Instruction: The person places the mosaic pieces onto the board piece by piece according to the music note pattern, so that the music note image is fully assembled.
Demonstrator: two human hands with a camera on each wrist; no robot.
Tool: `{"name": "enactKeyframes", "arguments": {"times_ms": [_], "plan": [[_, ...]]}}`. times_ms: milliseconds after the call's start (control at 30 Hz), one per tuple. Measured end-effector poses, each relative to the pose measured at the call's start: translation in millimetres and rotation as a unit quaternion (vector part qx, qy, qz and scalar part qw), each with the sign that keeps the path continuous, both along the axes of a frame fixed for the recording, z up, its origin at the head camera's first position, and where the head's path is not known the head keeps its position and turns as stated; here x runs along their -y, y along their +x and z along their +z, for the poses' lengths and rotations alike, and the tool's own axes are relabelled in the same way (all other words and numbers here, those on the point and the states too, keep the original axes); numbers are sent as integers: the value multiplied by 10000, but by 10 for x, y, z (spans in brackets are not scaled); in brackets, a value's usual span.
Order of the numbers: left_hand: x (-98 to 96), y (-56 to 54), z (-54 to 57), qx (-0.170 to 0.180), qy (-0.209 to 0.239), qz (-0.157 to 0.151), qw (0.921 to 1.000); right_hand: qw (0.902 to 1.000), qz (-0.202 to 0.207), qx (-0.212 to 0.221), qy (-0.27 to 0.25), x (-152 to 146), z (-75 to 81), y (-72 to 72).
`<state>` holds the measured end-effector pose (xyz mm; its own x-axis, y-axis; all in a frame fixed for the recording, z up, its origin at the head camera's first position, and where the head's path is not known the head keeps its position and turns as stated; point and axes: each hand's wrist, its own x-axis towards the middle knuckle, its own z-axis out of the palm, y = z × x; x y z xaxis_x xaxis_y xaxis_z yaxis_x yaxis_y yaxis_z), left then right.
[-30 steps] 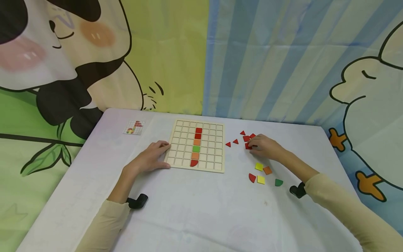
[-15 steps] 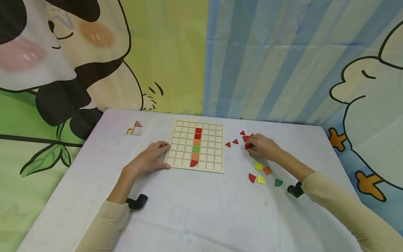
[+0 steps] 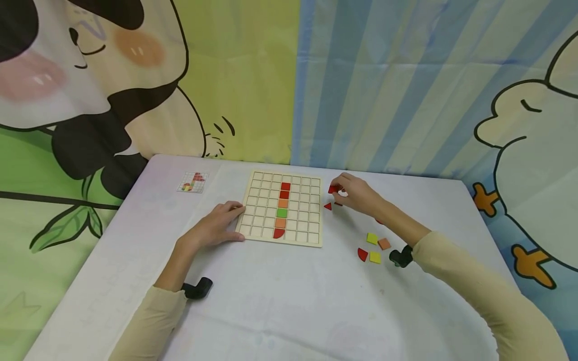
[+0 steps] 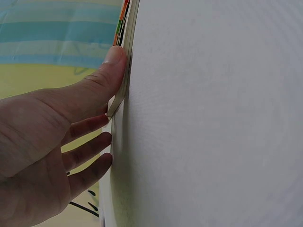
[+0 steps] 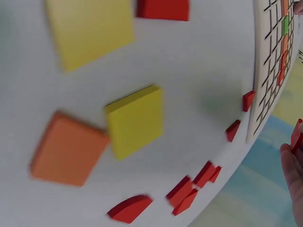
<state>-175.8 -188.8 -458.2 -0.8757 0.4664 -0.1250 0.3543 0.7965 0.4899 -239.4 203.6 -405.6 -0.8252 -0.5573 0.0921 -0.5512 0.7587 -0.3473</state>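
My left hand [image 3: 219, 223] rests at the left edge of a wooden grid board [image 3: 304, 216], thumb by the near corner and fingers along the side. In the left wrist view the thumb [image 4: 113, 64] lies against the board's edge. On the board, one column holds red, orange and green squares, with a red quarter circle [image 3: 278, 233] at its near end. Beyond the board's right edge, my right hand [image 3: 358, 195] pinches a red square tile [image 3: 332, 189] between thumb and fingertips, above the table. Below it lies a red triangle [image 3: 327, 206].
Yellow squares [image 3: 375, 257], an orange square [image 3: 384, 243] and a red quarter circle [image 3: 363, 254] lie right of the board. The right wrist view shows more red tiles [image 5: 180, 190] that my right arm mostly covers in the head view. A printed pattern card [image 3: 192, 182] lies back left.
My right hand has lifted a red square tile from the red pile and carried it left, towards the board's right edge. The left hand and board stay still.
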Motion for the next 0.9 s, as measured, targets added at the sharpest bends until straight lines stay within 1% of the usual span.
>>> {"name": "enactKeyframes", "arguments": {"times_ms": [200,300,367,500,633,767,900], "plan": [[36,17,-4,-49,-9,16,10000,9998,102,86,-165,318,23,-151],[38,24,-1,-102,38,-7,9999,9994,255,135,-180,506,40,-270],[33,25,3,-99,63,-20,9999,9989,334,256,-188,624,30,-358],[13,14,13,-60,55,-9,10000,9979,436,456,-159,828,-50,-528],[-4,0,15,-45,12,-17,10000,9970,505,584,-38,975,-181,-657],[-3,-2,14,-47,-29,-61,10000,9966,431,683,187,1071,-277,-729],[9,9,12,-69,14,-44,10000,9963,237,776,270,1133,-302,-758]]}}
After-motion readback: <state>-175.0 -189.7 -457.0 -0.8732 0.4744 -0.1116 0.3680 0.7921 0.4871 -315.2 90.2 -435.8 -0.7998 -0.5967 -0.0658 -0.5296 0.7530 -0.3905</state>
